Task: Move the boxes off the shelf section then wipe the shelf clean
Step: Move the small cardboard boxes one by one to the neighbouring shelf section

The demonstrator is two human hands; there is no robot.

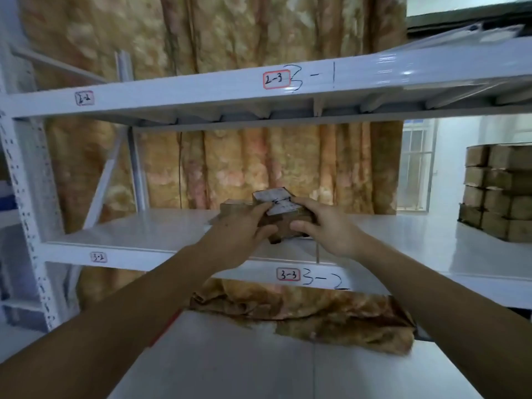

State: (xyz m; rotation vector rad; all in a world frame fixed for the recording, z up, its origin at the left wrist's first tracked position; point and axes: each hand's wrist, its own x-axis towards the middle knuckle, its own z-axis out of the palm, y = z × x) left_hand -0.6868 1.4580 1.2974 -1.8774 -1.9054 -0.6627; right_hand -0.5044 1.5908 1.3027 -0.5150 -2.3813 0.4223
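Head view shows a small cluster of brown boxes (pixel 276 220) on the white shelf (pixel 144 231), near its front edge and above the label "3-3" (pixel 288 274). The top box carries a white label and sits turned, its long axis running from front-left to back-right. Both arms reach forward and upward, nearly straight. The left hand (pixel 239 228) grips the left side of the cluster, fingers (pixel 259 210) curled over the top. The right hand (pixel 325 226) closes on the right side, thumb on the front face. More boxes are stacked (pixel 498 194) well apart at the right.
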